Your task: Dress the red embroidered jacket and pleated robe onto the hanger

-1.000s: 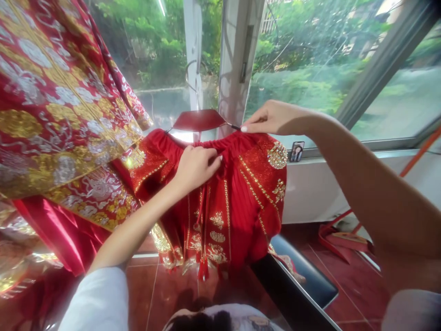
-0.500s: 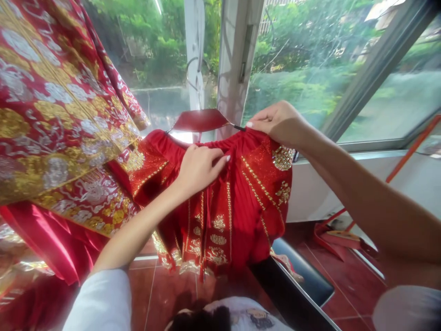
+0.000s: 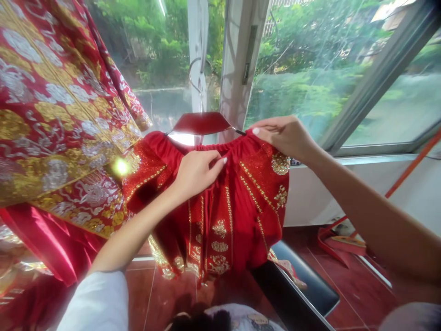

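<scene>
We record the red skirt hanging in front of the window frame from a dark red hanger, gold-embroidered panels falling free below.

The left hand is closed on the gathered waistband near its middle, fingers curled and pinching the cloth. In our judgement this grip bears the weight of the pleats so the band does not sag.

The right hand pinches the waistband's right end between thumb and fingers, just at the tip of the hanger's thin metal arm (whether a clip sits there, we cannot tell). The band runs taut between the two grips.

An embroidered robe hangs just beside the skirt on the left, overlapping its edge. A black bench stands below.
</scene>
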Motion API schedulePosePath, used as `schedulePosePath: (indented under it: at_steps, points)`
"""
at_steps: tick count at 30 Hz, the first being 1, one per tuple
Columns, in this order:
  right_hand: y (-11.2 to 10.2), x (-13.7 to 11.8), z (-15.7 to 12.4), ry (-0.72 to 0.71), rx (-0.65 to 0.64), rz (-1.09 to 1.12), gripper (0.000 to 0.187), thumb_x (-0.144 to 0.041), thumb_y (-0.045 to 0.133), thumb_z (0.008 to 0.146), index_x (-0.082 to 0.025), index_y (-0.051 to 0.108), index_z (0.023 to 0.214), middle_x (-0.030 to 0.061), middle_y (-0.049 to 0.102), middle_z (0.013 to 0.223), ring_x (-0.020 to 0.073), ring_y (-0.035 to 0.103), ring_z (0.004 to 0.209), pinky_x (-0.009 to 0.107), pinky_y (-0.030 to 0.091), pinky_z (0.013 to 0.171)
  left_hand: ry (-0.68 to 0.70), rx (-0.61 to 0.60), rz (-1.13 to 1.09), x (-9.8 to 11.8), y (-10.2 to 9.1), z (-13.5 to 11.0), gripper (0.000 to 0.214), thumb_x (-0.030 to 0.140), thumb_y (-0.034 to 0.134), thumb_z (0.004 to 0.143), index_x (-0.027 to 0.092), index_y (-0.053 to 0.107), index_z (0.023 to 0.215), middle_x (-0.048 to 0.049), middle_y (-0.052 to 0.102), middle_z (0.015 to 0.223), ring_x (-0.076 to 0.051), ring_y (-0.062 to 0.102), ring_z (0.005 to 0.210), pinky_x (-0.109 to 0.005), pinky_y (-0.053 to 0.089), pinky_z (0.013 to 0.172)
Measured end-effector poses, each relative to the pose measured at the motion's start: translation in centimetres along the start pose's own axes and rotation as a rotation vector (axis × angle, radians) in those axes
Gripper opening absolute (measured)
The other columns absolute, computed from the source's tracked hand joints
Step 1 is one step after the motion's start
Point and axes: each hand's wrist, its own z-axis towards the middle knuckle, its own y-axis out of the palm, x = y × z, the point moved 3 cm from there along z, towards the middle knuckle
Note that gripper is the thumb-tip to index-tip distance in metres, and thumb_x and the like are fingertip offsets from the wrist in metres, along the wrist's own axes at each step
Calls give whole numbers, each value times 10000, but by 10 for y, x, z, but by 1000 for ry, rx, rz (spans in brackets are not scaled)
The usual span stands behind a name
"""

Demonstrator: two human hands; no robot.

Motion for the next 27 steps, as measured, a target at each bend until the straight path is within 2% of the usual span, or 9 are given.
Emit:
schedulePosePath:
  at_steps: [3, 6, 10, 14, 18, 20, 22, 25, 27]
  points:
    - [0, -3, -12, -82, 74, -165, 344, -416, 456, 879, -200, 706, 783, 68, 687, 803, 201, 627, 815, 318, 474, 713, -11, 1, -32, 0, -1, 0, 315, 348, 473, 907, 182, 629, 690, 14, 649, 631, -107, 504, 534, -265, 320, 566]
    - [-1, -14, -6, -96, 97, -356, 395, -364, 411, 912, -203, 547, 578, 53, 540, 610, 154, 495, 639, 308, 419, 684, 21, -2, 17, 6, -5, 2, 335, 350, 445, 916, 182, 626, 689, 2, 642, 627, -125, 519, 565, -277, 328, 586]
    - [-5, -17, 21, 207, 1, -206, 409, -299, 525, 882, -186, 417, 504, -9, 363, 491, 89, 283, 524, 289, 340, 571, 102, -57, 130, 15, -6, 6, 321, 324, 434, 900, 179, 625, 686, -19, 623, 615, -154, 528, 592, -300, 326, 597]
    - [1, -2, 36, 530, -220, 72, 285, -273, 606, 853, -139, 560, 605, -6, 460, 478, 81, 363, 486, 286, 348, 537, 119, -121, 180, 10, -4, 1, 345, 354, 403, 913, 184, 653, 750, -32, 656, 672, -169, 557, 625, -316, 352, 616]
    - [-7, -7, 44, 258, -323, 48, 270, -300, 601, 853, -90, 661, 694, 64, 632, 643, 89, 505, 583, 273, 431, 610, 84, 110, 305, -12, -39, -12, 322, 351, 368, 939, 207, 656, 923, -54, 696, 875, -221, 602, 868, -395, 399, 862]
    - [-15, -22, 44, 139, -287, -14, 250, -304, 596, 846, -82, 699, 794, 98, 684, 764, 106, 563, 656, 277, 462, 664, -24, 305, 347, -31, -70, -16, 283, 367, 438, 918, 210, 620, 1068, -68, 678, 1039, -243, 576, 1000, -420, 375, 963]
    - [-20, -40, 42, 38, -178, -153, 202, -267, 624, 810, -94, 710, 868, 99, 690, 805, 115, 570, 676, 295, 466, 698, -145, 367, 274, -56, -96, -15, 387, 405, 512, 886, 177, 559, 1195, -86, 643, 1136, -238, 568, 1029, -409, 395, 970]
    - [-17, -54, 38, -65, -124, -394, 219, -262, 717, 711, -148, 711, 897, 64, 671, 800, 137, 560, 685, 344, 457, 739, -269, 76, 69, -90, -106, -6, 408, 495, 531, 847, 150, 639, 1037, -64, 674, 954, -189, 598, 830, -336, 458, 766]
    - [-7, -46, 38, -48, -272, -429, 205, -325, 755, 675, -173, 703, 801, 35, 626, 703, 152, 551, 662, 366, 459, 717, -297, -102, -4, -103, -101, -2, 392, 542, 528, 822, 171, 643, 773, -27, 627, 703, -150, 541, 637, -289, 406, 597]
